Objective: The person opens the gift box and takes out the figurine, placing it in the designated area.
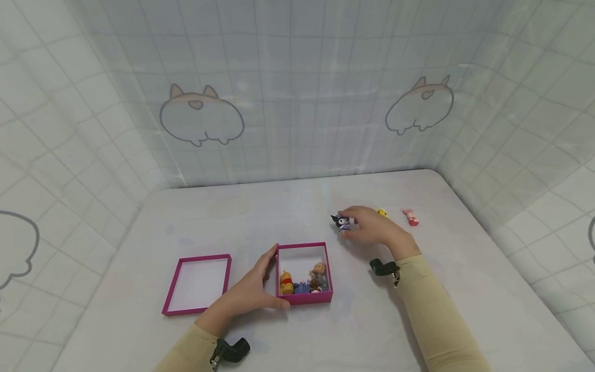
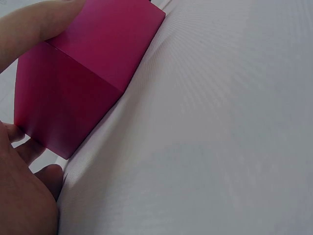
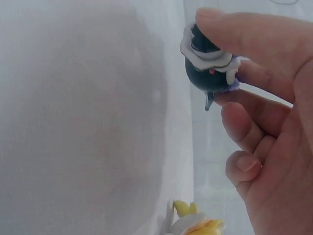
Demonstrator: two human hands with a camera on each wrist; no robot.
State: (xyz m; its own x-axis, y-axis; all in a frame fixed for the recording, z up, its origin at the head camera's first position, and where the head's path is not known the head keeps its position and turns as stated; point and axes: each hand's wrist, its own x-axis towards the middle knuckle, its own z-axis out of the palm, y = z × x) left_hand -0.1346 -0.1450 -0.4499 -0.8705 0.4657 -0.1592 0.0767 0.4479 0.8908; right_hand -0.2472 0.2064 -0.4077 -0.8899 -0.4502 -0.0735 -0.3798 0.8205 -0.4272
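Note:
My right hand [image 1: 369, 226] pinches a small black, white and purple figurine [image 1: 343, 222] between thumb and fingers; in the right wrist view the figurine [image 3: 210, 61] shows its dark underside. With thumb at the front corner and fingers along the left side, my left hand [image 1: 251, 289] holds a pink-rimmed box [image 1: 304, 298]. Along the box's front inside lie several figurines, among them a yellow bear in a red top [image 1: 286, 284], a blue figurine [image 1: 301, 288] and a grey one with a tan head [image 1: 318, 274]. The left wrist view shows the box's pink outer walls [image 2: 93, 63].
Left of the box lies a pink-rimmed white lid [image 1: 197, 284]. Beyond the right hand are a yellow figurine [image 1: 382, 212], partly hidden, and a pink and red one [image 1: 411, 217]. A white cloth covers the table [image 1: 260, 212]; grid-patterned curtains [image 1: 297, 103] surround it.

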